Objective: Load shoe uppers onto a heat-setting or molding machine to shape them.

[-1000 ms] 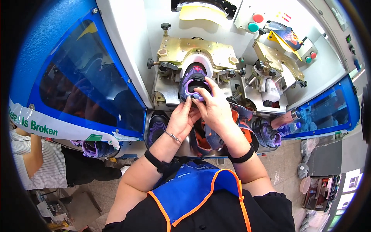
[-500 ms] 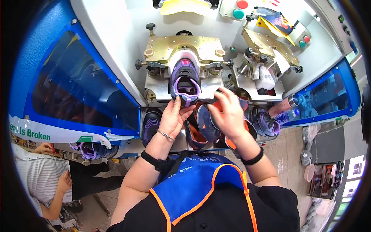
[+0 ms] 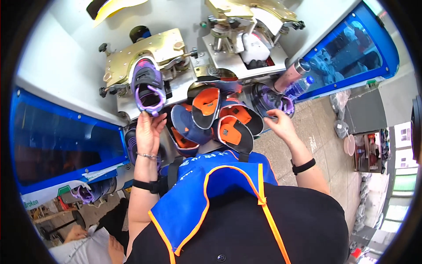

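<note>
While your left hand [image 3: 148,134] sits at the near end of the black-and-purple shoe [image 3: 148,80], its thumb bears on the heel and its other fingers stand apart on the right side; whether they pinch the heel cannot be determined. This shoe is at the left station, toe pointing far and collar facing you, its toe seated in the recess of the brass-coloured plate [image 3: 165,46], with a steel base [image 3: 185,87] beneath and to its right. Your right hand [image 3: 283,127] is well apart from it, to the right, its thumb and bent fingers drawn close together beside the edge of a dark piece; whether they grip that edge is not discernible. Between your hands, a cluster of orange-lined uppers [image 3: 205,104] lies on the near side of the stations. Just far of your right hand rests a dark shoe with a purple collar [image 3: 265,94], with a pink tumbler [image 3: 288,78] and a blue-capped bottle [image 3: 299,88] beside it. At the far right, a second station carries a white form [image 3: 255,48]. Near left, a co-worker's hand [image 3: 115,246] rests against a light garment [image 3: 88,246].
</note>
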The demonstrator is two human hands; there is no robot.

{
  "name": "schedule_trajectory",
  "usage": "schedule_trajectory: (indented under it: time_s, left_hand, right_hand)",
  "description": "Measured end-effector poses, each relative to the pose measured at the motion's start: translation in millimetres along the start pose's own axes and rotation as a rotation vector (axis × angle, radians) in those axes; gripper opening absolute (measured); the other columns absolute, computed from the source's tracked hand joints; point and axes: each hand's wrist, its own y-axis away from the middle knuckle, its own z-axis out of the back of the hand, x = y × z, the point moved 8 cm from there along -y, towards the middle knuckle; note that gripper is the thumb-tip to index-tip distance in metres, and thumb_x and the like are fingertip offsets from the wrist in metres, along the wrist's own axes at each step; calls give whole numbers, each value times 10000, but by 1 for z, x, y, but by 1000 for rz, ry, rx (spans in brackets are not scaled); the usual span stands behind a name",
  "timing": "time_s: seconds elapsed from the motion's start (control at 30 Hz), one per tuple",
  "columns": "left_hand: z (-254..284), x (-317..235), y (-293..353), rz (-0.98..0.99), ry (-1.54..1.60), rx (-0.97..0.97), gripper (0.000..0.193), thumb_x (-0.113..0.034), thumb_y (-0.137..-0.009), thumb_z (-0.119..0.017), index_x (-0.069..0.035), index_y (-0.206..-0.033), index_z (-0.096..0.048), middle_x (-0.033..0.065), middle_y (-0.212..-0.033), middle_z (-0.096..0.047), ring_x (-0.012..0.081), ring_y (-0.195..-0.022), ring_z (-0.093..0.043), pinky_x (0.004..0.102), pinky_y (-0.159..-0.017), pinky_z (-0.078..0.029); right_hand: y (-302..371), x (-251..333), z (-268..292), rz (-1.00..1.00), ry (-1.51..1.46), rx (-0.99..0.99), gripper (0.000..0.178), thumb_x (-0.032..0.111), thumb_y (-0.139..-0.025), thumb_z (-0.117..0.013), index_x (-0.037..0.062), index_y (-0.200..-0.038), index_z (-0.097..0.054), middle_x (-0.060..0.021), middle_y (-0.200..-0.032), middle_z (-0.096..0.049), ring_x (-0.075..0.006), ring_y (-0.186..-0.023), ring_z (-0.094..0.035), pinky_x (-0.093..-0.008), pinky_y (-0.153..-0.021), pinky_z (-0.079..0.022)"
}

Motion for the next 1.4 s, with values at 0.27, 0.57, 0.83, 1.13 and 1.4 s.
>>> schedule_trajectory:
  time_s: [0.27, 0.57, 0.83, 1.13, 1.4]
  left_hand:
    - [-15, 20, 29, 239, 28, -33, 558, -546, -997, -343, -48, -986, -596, 150, -1017, -684, 264, -918, -683, 318, -743, -567]
    - [-149, 43, 65, 675, -29, 466, 825, -671, -949, -273, 15, -1391, -397, 183, -1268, -587, 219, -1092, -619, 343, -943, -487]
    - [-203, 0, 91, 626, 100, 685, 533, -188, -889, -667, 32, -1334, -474, 96, -1258, -587, 153, -1127, -579, 303, -980, -468]
    - [-141, -77, 79, 21, 317, 138, 330, -154, -945, -610, -14, -1236, -542, 94, -1163, -631, 198, -1041, -627, 363, -928, -515]
    - [-91, -112, 79, -260, 306, -87, 279, -90, -953, -580, -37, -1227, -561, 76, -1179, -626, 189, -1052, -625, 345, -904, -530]
  right_hand:
    - [16, 47, 0, 200, 209, -38, 292, 136, -828, -665, 53, -1108, -672, -140, -1024, -676, -277, -821, -679, -317, -702, -532]
    - [44, 173, 106, 835, -223, -391, 320, -106, -758, -589, 23, -1030, -699, -143, -994, -679, -265, -846, -676, -310, -750, -542]
    - [1, 245, 63, 947, -477, -85, 292, -82, -832, -547, 34, -1071, -669, -179, -1146, -660, -302, -1034, -649, -355, -895, -506]
    - [29, 287, 64, 1197, -375, -484, 246, -61, -803, -651, -1, -1034, -591, -168, -1069, -607, -282, -927, -611, -365, -793, -511]
    - [58, 351, 7, 1647, -24, -78, 416, 231, -710, -782, 134, -1094, -658, -54, -1118, -623, -194, -714, -597, -289, -566, -493]
